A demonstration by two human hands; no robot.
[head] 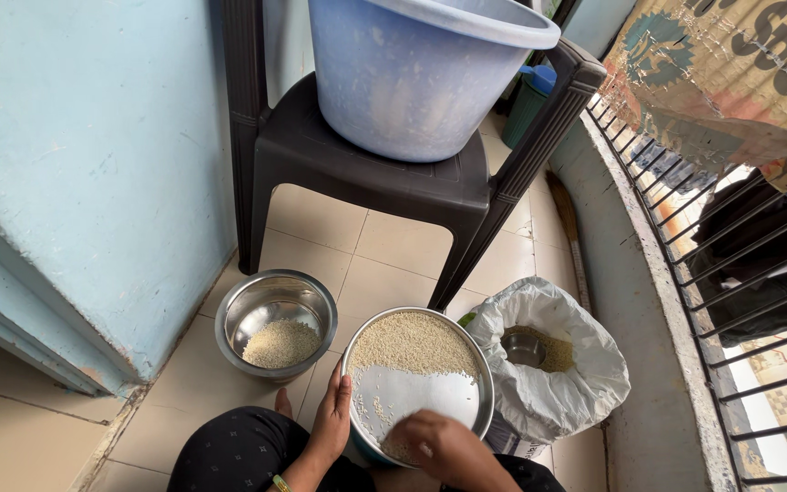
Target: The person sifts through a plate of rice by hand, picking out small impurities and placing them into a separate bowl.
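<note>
Tiled balcony floor [393, 241]: steel plate [419, 383] tilted on lap, grain [412, 342] banked at far edge; left hand [332, 421] clasps rim, steadying; right hand [439, 444] fingers spread, sorting grain. Beside: steel bowl [275, 323], white sack [548, 364], chair [366, 164] bearing bucket [421, 73].

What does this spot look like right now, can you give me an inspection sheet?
Surface: beige tiled floor.
Job's things: steel plate with grain heaped on its far half; steel bowl partly filled with grain.
Clutter: white sack of grain with a small steel cup inside.
Hands: left hand grips the plate rim; right hand rests in the grain.
Cables: nothing seen.
Surroundings: dark plastic chair bearing a blue tub; metal railing; pale blue wall.
</note>
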